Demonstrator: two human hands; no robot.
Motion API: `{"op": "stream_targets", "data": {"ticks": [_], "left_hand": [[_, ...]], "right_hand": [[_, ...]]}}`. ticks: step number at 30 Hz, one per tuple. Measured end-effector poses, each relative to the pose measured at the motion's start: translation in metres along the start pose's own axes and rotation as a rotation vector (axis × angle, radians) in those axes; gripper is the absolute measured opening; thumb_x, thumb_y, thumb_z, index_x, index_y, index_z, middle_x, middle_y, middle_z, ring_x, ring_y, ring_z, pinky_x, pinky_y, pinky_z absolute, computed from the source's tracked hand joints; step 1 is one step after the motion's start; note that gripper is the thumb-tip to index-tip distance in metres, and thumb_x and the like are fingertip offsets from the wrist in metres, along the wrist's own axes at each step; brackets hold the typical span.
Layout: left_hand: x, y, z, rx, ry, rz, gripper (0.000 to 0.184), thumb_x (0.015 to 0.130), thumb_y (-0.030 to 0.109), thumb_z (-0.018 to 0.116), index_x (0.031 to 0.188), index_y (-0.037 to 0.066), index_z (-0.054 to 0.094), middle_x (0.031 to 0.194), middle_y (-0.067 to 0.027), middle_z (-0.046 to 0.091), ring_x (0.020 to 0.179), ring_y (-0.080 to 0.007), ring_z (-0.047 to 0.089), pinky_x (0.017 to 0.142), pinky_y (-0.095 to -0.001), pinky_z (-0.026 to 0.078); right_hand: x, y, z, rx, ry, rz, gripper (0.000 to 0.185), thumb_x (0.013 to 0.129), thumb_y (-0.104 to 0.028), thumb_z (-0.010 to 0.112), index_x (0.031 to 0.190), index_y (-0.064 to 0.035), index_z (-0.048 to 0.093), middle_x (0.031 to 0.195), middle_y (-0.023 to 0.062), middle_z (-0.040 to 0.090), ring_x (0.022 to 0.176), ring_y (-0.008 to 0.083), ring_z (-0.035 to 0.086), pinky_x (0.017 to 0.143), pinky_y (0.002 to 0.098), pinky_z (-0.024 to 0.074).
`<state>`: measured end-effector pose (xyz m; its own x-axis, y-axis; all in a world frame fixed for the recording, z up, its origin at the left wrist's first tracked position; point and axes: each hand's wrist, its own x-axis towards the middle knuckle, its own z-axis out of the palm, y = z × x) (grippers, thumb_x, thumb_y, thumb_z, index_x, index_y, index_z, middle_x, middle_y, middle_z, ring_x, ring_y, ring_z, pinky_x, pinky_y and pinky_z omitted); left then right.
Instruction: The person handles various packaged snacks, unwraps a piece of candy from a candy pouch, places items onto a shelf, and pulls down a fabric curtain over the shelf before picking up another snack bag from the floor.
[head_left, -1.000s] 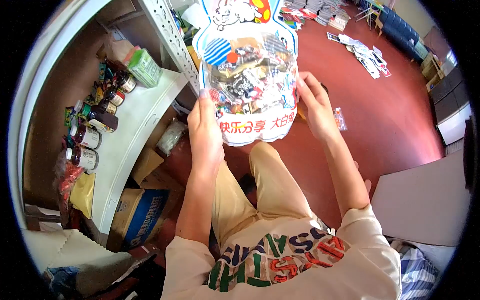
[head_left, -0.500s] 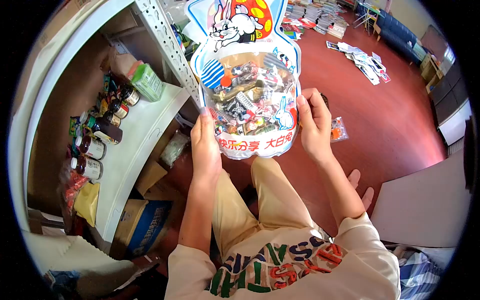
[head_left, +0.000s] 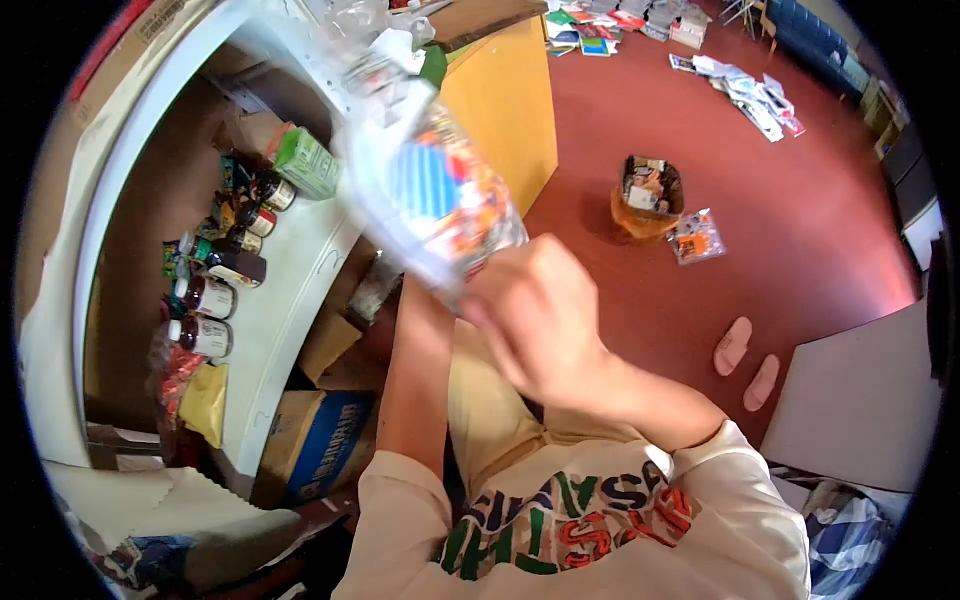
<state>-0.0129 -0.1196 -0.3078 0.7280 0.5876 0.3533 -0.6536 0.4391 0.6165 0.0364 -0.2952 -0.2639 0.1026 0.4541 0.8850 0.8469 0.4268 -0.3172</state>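
Note:
A clear-and-white plastic candy bag is held up in front of me, tilted, turned and blurred. A blue-striped patch shows on it, with wrapped candies inside. My right hand grips the bag's lower right edge, its fingers closed and smeared by motion. Up behind the bag runs my left forearm; the bag hides that hand's fingers. The bag overlaps the right end of a white shelf on my left.
On the shelf stand several dark jars, a green-and-white container and a yellow packet. A cardboard box sits beneath. On the red floor are a bin, a clear packet, pink slippers and scattered papers.
The bag has swung left and tilted, away from its upright front view. My right hand has crossed left with it. My view has shifted, and the bin and a wooden cabinet now show.

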Motion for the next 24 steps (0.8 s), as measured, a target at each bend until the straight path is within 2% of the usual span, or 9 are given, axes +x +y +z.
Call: {"op": "stream_targets", "data": {"ticks": [1,3,4,6,7,8,11,16,24], "left_hand": [[0.010,0.010,-0.007,-0.135,-0.251,-0.251,0.049,0.090,0.037,0.052,0.125,0.004,0.045,0.119,-0.0137,0.053,0.113,-0.0262,0.049,0.095,-0.0397,0.042],[0.036,-0.004,-0.043,-0.231,-0.564,-0.240,0.046,0.088,0.034,0.056,0.121,0.003,0.046,0.110,-0.0143,0.054,0.109,-0.0304,0.049,0.096,-0.0417,0.041],[0.048,-0.012,-0.060,-0.275,-0.720,-0.238,0.045,0.087,0.033,0.058,0.119,0.003,0.047,0.106,-0.0146,0.055,0.107,-0.0324,0.050,0.096,-0.0427,0.040],[0.047,-0.016,-0.043,-0.472,-0.748,-0.209,0.041,0.088,0.029,0.057,0.117,0.003,0.048,0.103,-0.0134,0.056,0.101,-0.0294,0.051,0.097,-0.0414,0.038],[0.042,-0.013,-0.036,-0.496,-0.682,-0.199,0.033,0.090,0.025,0.056,0.115,0.004,0.049,0.100,-0.0108,0.057,0.098,-0.0258,0.052,0.097,-0.0394,0.037],[0.042,-0.009,-0.035,-0.476,-0.674,-0.198,0.033,0.090,0.025,0.056,0.115,0.004,0.049,0.100,-0.0108,0.057,0.098,-0.0258,0.052,0.097,-0.0394,0.037],[0.048,-0.001,-0.031,-0.410,-0.748,-0.211,0.021,0.091,0.022,0.053,0.109,0.011,0.057,0.097,-0.0003,0.061,0.096,-0.0154,0.052,0.091,-0.0316,0.037],[0.048,-0.001,-0.022,-0.408,-0.756,-0.186,0.020,0.091,0.022,0.054,0.108,0.012,0.057,0.096,0.0007,0.061,0.094,-0.0136,0.052,0.089,-0.0306,0.037],[0.056,-0.004,-0.013,-0.402,-0.833,-0.242,0.019,0.092,0.023,0.053,0.107,0.012,0.057,0.094,0.0022,0.060,0.093,-0.0128,0.052,0.086,-0.0285,0.038]], "right_hand": [[0.001,-0.010,0.005,0.045,0.035,-0.004,0.022,0.069,-0.006,0.069,0.088,-0.0030,0.058,0.093,0.0112,0.056,0.077,0.0270,0.052,0.065,0.0374,0.0423],[-0.004,-0.023,0.010,0.124,0.004,-0.009,0.031,0.067,-0.009,0.072,0.096,-0.0035,0.061,0.102,0.0100,0.056,0.088,0.0264,0.053,0.073,0.0394,0.0436],[-0.010,-0.024,0.016,0.146,0.017,-0.004,0.031,0.067,-0.009,0.072,0.096,-0.0035,0.061,0.102,0.0100,0.056,0.088,0.0264,0.053,0.073,0.0394,0.0436],[-0.024,-0.023,0.031,0.077,0.045,-0.069,0.035,0.066,-0.008,0.072,0.100,-0.0032,0.062,0.104,0.0104,0.056,0.095,0.0266,0.054,0.080,0.0386,0.0447],[-0.029,-0.023,0.033,0.078,0.023,-0.068,0.039,0.066,-0.004,0.070,0.104,-0.0024,0.062,0.108,0.0112,0.056,0.100,0.0264,0.054,0.084,0.0370,0.0457],[-0.034,-0.022,0.037,0.097,0.032,-0.071,0.039,0.066,-0.004,0.070,0.104,-0.0024,0.062,0.108,0.0112,0.056,0.100,0.0264,0.054,0.084,0.0370,0.0457],[-0.039,-0.022,0.044,0.114,-0.020,-0.040,0.043,0.065,0.000,0.063,0.108,-0.0013,0.062,0.114,0.0130,0.055,0.099,0.0251,0.055,0.082,0.0351,0.0481],[-0.034,-0.024,0.044,0.093,0.006,-0.081,0.043,0.066,-0.002,0.062,0.109,-0.0011,0.063,0.114,0.0110,0.057,0.098,0.0244,0.056,0.084,0.0344,0.0482],[-0.036,-0.018,0.047,0.099,-0.039,-0.116,0.041,0.069,-0.004,0.060,0.109,0.0022,0.061,0.115,0.0134,0.058,0.100,0.0255,0.057,0.081,0.0347,0.0504]]}}
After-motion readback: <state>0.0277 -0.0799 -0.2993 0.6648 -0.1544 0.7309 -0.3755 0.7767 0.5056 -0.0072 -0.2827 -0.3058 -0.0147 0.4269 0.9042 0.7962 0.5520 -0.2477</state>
